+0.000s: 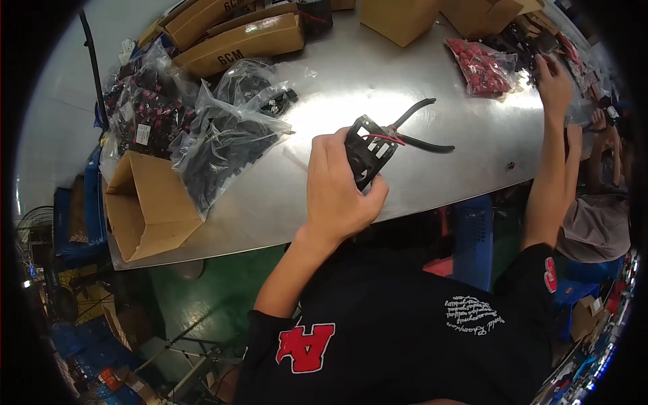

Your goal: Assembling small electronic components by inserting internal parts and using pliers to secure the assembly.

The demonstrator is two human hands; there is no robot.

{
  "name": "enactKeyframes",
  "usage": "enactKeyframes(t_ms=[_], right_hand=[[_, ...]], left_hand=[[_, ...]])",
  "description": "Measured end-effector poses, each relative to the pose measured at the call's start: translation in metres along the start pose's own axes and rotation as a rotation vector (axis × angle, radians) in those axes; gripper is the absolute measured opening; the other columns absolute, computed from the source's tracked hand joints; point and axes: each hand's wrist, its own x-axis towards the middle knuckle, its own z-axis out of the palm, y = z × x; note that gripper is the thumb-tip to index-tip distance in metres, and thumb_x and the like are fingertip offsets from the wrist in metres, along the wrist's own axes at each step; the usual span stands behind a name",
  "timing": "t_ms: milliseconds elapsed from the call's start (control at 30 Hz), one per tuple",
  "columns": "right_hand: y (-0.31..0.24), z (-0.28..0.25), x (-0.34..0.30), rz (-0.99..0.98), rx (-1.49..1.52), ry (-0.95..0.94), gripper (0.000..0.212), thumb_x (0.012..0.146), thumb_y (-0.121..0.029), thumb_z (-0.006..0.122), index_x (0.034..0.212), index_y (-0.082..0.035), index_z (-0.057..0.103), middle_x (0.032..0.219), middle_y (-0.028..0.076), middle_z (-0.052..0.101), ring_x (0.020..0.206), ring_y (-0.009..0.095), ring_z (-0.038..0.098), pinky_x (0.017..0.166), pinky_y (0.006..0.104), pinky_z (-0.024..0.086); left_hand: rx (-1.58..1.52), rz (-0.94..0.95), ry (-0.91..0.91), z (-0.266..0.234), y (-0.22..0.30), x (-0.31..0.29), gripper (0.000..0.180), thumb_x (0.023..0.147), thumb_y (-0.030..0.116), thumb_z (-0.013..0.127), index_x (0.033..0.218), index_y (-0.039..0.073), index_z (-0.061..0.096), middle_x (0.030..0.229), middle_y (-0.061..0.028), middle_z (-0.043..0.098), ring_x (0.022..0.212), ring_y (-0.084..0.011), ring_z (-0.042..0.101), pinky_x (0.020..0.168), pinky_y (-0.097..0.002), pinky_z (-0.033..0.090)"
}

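My left grip (337,183) is closed around a black, boxy plastic housing (360,159) with squarish cutouts, held over the shiny metal desk (466,121). My right grip (555,86) is among small dark parts (524,52); I cannot tell whether it holds any. The thin red wire (386,137) could, I judge, snag on the black-handled pliers (432,146) just beside if the housing is tugged sideways. Farther left lie crinkled clear plastic bags (226,138) and an open tan cardboard box (167,216).
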Motion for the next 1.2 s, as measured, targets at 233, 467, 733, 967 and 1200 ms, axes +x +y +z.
enactKeyframes(t_ms=[233,467,733,967,1200], right_hand=[[-0.192,-0.021,-0.184,0.261,0.961,-0.607,0.030,0.094,-0.008,0.067,0.123,0.001,0.068,0.111,0.010,0.071,0.098,0.016,0.067,0.090,0.0289,0.053],[-0.212,-0.049,-0.253,0.474,1.138,-0.656,0.025,0.094,-0.006,0.066,0.116,0.005,0.065,0.105,0.012,0.071,0.097,0.018,0.069,0.084,0.0287,0.055],[-0.250,-0.052,-0.278,0.555,1.302,-0.595,0.022,0.092,0.003,0.066,0.113,0.008,0.063,0.098,0.014,0.072,0.086,0.015,0.069,0.074,0.0276,0.057],[-0.247,-0.044,-0.277,0.547,1.202,-0.639,0.018,0.092,0.003,0.067,0.110,0.007,0.064,0.096,0.012,0.073,0.078,0.012,0.068,0.069,0.0254,0.056],[-0.247,-0.037,-0.289,0.557,1.386,-0.530,0.014,0.093,0.001,0.069,0.106,0.004,0.070,0.095,0.009,0.073,0.079,0.011,0.067,0.072,0.0236,0.054]], left_hand=[[-1.113,-0.461,-0.580,-0.015,-0.016,-0.008,0.054,0.084,0.011,0.054,0.134,-0.004,0.043,0.115,-0.0183,0.063,0.095,-0.0252,0.063,0.080,-0.0363,0.052],[-1.300,-0.752,-0.588,-0.024,0.014,-0.018,0.049,0.104,0.034,0.049,0.137,0.001,0.033,0.121,-0.0188,0.057,0.085,-0.0235,0.066,0.073,-0.0376,0.059],[-1.292,-0.446,-0.518,-0.017,0.006,-0.033,0.059,0.105,0.048,0.042,0.138,0.000,0.035,0.104,-0.0119,0.059,0.084,-0.0153,0.058,0.074,-0.0299,0.050],[-0.874,-0.293,-0.386,-0.015,0.003,-0.039,0.060,0.105,0.047,0.038,0.133,-0.006,0.037,0.108,-0.0152,0.060,0.088,-0.0172,0.061,0.079,-0.0312,0.050],[-0.816,-0.267,-0.428,-0.015,0.009,-0.038,0.057,0.103,0.049,0.042,0.126,-0.003,0.040,0.103,-0.0118,0.059,0.084,-0.0135,0.056,0.076,-0.0291,0.048]])
